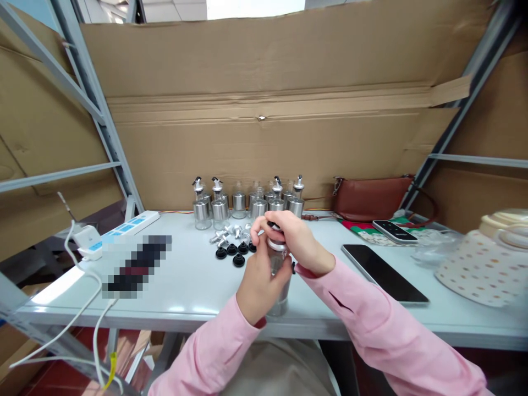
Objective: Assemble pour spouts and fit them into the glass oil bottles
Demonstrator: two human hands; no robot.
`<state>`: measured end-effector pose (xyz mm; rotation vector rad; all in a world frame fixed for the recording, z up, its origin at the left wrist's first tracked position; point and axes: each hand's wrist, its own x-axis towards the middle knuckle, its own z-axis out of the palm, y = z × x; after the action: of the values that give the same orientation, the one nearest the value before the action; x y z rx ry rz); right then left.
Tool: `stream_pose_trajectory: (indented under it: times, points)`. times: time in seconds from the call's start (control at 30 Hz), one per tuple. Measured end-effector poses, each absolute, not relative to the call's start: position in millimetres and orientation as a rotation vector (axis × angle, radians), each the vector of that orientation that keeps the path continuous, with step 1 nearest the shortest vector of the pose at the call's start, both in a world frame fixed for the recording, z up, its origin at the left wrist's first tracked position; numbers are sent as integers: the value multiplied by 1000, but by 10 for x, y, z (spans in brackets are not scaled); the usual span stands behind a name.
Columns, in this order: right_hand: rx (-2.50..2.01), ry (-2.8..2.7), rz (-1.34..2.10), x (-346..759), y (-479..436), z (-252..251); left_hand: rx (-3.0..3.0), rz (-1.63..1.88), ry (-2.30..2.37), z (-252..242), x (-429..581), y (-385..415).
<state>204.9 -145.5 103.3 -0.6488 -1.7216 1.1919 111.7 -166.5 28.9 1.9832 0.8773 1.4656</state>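
Head view: two bare hands in pink sleeves work at a clear glass bottle with a silver metal sleeve [282, 297], upright beside the middle of the front edge of a glossy white table [185, 291]; whether its base rests on the surface is hard to tell. The left hand [260, 280] is closed around the bottle's body, thumb towards the right, probably to keep it from turning. The right hand [301, 236] is bent over the top, fingers curled closely around the silver collar and a small black part [273, 224], seemingly for grip from above; the fingers hide most of that part.

Beyond the left hand lie round black plastic stoppers [238, 259] and loose silver metal spouts [235, 231], perhaps grouped there for easy reach. Similar metal-sleeved glass bottles [220, 209] line the back edge, several topped with spouts, likely set back to leave working room. Towards the right edge, a black-screened flat tablet [383, 273] lies near a brown leather bag [371, 198]; a white power strip [124, 231] sits by the back left corner.
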Motion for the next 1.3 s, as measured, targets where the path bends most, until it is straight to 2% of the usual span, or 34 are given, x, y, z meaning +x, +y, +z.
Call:
stream_pose_trajectory:
  times: [0.33, 0.7, 0.97, 1.13, 1.3]
  points:
    - [-618, -1590, 1357, 2048, -1405, 929, 1960, 1494, 828, 260, 1110, -1651]
    - [-563, -1569, 1302, 2047, -1427, 937, 1981, 1497, 979, 235, 1127, -1734]
    - [-669, -1559, 1213, 2020, -1527, 909, 2022, 1336, 1126, 153, 1030, -1802]
    - [-681, -1460, 895, 2120, -1416, 949, 2064, 1280, 1179, 209, 969, -1824]
    - [-709, -1234, 619, 2333, -979, 856, 2072, 1755, 1089, 610, 834, -1440]
